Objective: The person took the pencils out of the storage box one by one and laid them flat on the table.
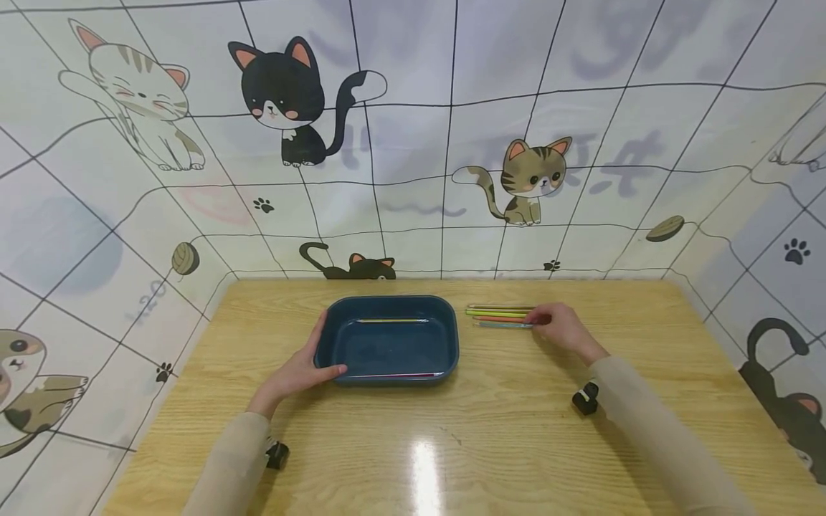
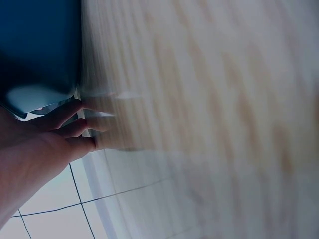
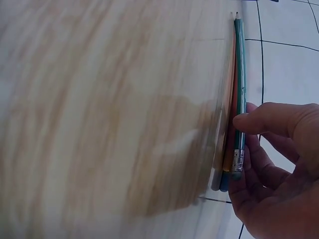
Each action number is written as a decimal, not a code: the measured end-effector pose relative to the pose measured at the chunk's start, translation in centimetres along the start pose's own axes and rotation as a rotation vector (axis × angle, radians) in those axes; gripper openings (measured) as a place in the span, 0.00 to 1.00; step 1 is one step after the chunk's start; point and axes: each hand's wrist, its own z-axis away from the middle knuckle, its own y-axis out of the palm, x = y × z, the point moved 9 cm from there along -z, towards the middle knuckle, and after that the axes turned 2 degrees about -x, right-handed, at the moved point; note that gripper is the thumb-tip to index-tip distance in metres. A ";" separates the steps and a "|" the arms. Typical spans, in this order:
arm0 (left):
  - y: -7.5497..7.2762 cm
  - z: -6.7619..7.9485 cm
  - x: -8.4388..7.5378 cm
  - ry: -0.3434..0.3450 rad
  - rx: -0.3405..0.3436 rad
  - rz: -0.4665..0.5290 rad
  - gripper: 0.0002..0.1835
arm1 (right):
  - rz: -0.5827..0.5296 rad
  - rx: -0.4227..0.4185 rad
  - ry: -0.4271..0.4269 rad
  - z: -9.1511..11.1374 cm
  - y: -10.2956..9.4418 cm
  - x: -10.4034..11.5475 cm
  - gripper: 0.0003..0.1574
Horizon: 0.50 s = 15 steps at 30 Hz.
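My left hand (image 1: 300, 367) holds the left side of a dark blue rectangular dish (image 1: 453, 337), thumb over its near left corner and fingers along the outer wall. Inside the dish, a thin yellow stick (image 1: 393, 320) lies toward the far wall and a pinkish-red stick (image 1: 403, 375) along the near wall. To the right, my right hand (image 1: 561, 330) pinches a teal pencil (image 3: 239, 74) with a metal ferrule and eraser between thumb and fingers. This pencil is the nearest of a small row; its tip points left, toward the dish.
Beside the held pencil lie several others, among them a yellow-green pencil (image 1: 493, 313) and an orange pencil (image 1: 500, 319). Everything rests on a wooden table (image 1: 361, 451). A cat-patterned cloth wall (image 1: 413, 208) stands along the table's back and sides.
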 end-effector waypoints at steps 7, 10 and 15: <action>0.0 0.0 0.1 0.010 -0.002 -0.003 0.60 | 0.023 -0.008 -0.039 -0.3 0.2 0.1 0.09; 0.0 0.0 0.1 0.000 0.000 -0.002 0.60 | 0.024 -0.013 -0.051 -0.3 0.2 0.3 0.09; 0.1 0.0 0.0 -0.006 0.004 0.007 0.60 | 0.038 -0.025 -0.057 -0.3 0.1 0.4 0.09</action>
